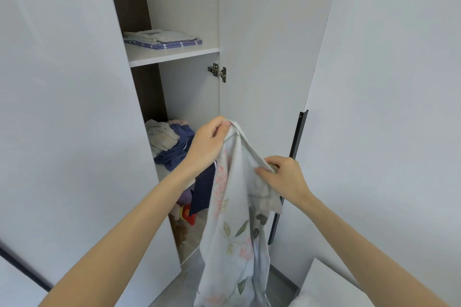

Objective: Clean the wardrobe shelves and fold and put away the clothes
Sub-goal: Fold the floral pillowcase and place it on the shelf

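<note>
Floral cloth (234, 219) hangs at lower centre, pinched by left hand (208, 142) and right hand (282, 177); behind, crumpled clothes (169, 142) mid-frame, folded stack (162, 38) upper centre, open door (269, 57) right.

Tall white wardrobe bay (189, 97) stands open, centre-left. Its white door panel (262, 57) is swung out on the right, with the metal hinge (219, 73) at the joint, just under the white upper shelf (172, 55). A flat stack of folded striped and pale cloths (162, 38) lies on that shelf, left side. Next shelf down has a crumpled heap of beige and blue clothes (169, 143) at back-left. A dark navy garment (203, 193) hangs off that shelf's front edge, over the plush toys (185, 214) in the bottom bay. In front of the opening hangs a pale floral fabric sheet (234, 227): left hand (209, 142) pinches its top corner, right hand (282, 177) grips its edge lower right. Black bar handle (298, 137) is behind the right hand, at the door's far edge.
</note>
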Demonstrator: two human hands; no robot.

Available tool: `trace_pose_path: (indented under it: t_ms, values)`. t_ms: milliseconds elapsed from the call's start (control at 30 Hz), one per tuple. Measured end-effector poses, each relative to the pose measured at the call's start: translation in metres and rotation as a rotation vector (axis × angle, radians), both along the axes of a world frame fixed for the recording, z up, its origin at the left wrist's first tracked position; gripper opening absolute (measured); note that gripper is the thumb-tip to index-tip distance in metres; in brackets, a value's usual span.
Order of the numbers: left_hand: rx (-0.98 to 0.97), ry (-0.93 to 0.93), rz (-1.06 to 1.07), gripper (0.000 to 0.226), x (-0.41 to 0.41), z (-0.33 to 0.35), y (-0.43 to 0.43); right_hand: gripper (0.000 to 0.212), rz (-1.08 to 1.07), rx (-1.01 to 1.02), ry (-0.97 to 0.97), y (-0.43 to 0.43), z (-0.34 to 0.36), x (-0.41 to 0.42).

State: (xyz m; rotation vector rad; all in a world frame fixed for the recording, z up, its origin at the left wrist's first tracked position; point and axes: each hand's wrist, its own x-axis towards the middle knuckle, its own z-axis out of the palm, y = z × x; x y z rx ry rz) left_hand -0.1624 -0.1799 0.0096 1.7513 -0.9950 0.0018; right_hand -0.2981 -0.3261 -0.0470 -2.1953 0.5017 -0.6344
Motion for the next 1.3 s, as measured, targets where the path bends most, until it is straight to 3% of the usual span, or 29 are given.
trace_pose_path:
  t_ms: [267,400,500,567,700,800,1033,1300]
  values:
    - [-0.057,0.198,0.307,0.031,0.047,-0.02,0.03,0.013,-0.022,0.042,-0.058,-0.009,0.003,0.0]
    - [0.354,-0.016,0.356,0.03,0.062,-0.044,0.044,0.009,0.013,0.048,-0.062,-0.004,0.013,0.008]
    - [0.537,-0.25,0.069,0.073,0.046,-0.05,0.038,0.005,0.089,-0.044,-0.044,0.005,0.018,0.016]
    - [0.465,-0.323,-0.082,0.068,0.026,-0.051,0.025,0.005,0.15,-0.077,-0.034,0.011,0.02,0.02]
    - [0.282,-0.12,-0.122,0.022,0.003,-0.055,0.006,0.008,0.178,-0.079,-0.036,0.014,0.025,0.019]
    - [0.217,-0.05,-0.235,0.01,-0.002,-0.062,0.0,0.008,0.174,-0.045,-0.016,0.007,0.028,0.014]
    - [0.091,0.109,-0.306,0.016,-0.021,-0.066,-0.012,0.028,0.18,0.028,0.006,-0.012,0.031,-0.007]
    - [0.042,0.081,-0.21,0.025,-0.026,-0.066,-0.024,0.016,0.273,0.02,-0.011,-0.011,0.027,-0.012]
